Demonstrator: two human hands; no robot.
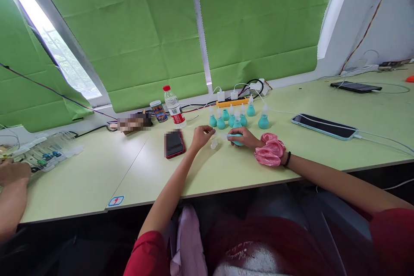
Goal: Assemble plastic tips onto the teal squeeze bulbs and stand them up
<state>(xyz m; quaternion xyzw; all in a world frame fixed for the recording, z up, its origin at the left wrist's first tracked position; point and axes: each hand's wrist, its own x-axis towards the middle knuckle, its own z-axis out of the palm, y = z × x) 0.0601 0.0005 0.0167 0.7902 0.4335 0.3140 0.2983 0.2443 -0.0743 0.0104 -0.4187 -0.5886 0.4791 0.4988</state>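
Observation:
My right hand (247, 138) is wrapped round a teal nasal aspirator bulb (237, 139), tilted on its side with its clear end towards the left. My left hand (202, 137) has its fingertips pinched together just left of that bulb; whatever they hold is too small to make out. Below the left fingertips, a small translucent cap-like piece (214, 143) lies on the table. Behind both hands stand several upright teal nasal aspirators (263, 121), most with clear nozzles. One teal bulb (225, 115) among them shows no nozzle.
Left of my hands are a red-edged phone (175, 143), a water bottle (175, 108) and a printed can (158, 111). An orange power strip (233, 102) with cables lies behind. A charging phone (325, 126) is at right. Another person's hand (14, 172) touches plastic bags (45, 153).

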